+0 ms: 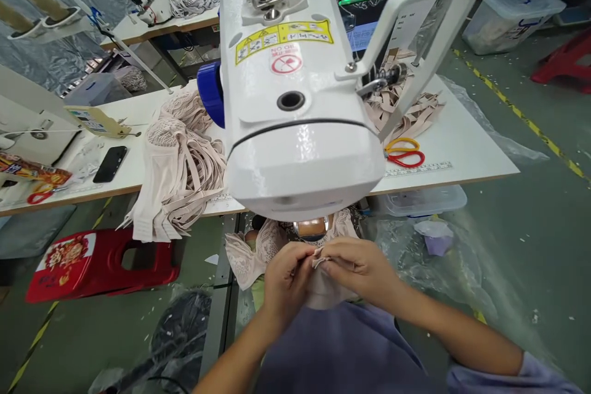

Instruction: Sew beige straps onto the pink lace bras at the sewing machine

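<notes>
Just below the head of a white sewing machine (305, 166), my two hands meet over a beige lace bra (270, 243). My left hand (289, 280) pinches a small folded edge of its fabric between thumb and fingers. From the other side, my right hand (362, 268) grips the same edge, its fingertips almost touching the left ones. One lace cup hangs to the left of my hands. More of the bra drapes over my lap, and part of it is hidden behind my fingers.
A pile of beige bras (175, 166) hangs over the table edge at left, near a black phone (109, 164). On the right lie scissors (406, 154) and beige straps (410, 111). A red stool (101, 265) stands on the floor at left.
</notes>
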